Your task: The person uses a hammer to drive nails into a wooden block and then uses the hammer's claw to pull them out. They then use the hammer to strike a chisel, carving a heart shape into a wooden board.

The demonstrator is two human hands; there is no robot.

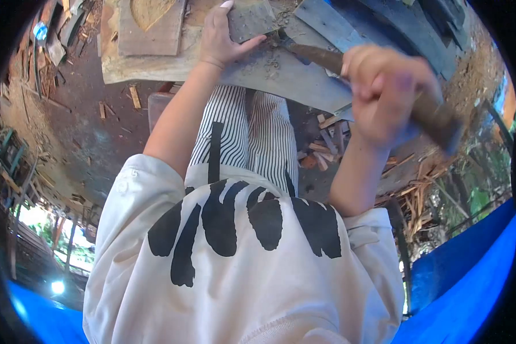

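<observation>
My left hand (221, 40) lies on a flat grey piece (249, 20) on the worktop, its fingers pointing away and its thumb stretched to the right. My right hand (387, 86), smeared by motion, is closed around a wooden-handled tool (321, 56). The thick end of the handle sticks out below my right fist, to the right. Its narrow dark tip is near the grey piece, close to my left thumb; whether it touches cannot be made out. Dark crumbs and chips lie around the tip on the pale wooden worktop (269, 80).
A brown board with a rounded hollow (149, 43) sits left of my left hand. Grey flat boards (332, 23) are stacked at the upper right. Wood scraps (327, 143) litter the ground, and blue sheeting (464, 286) hangs at the lower right.
</observation>
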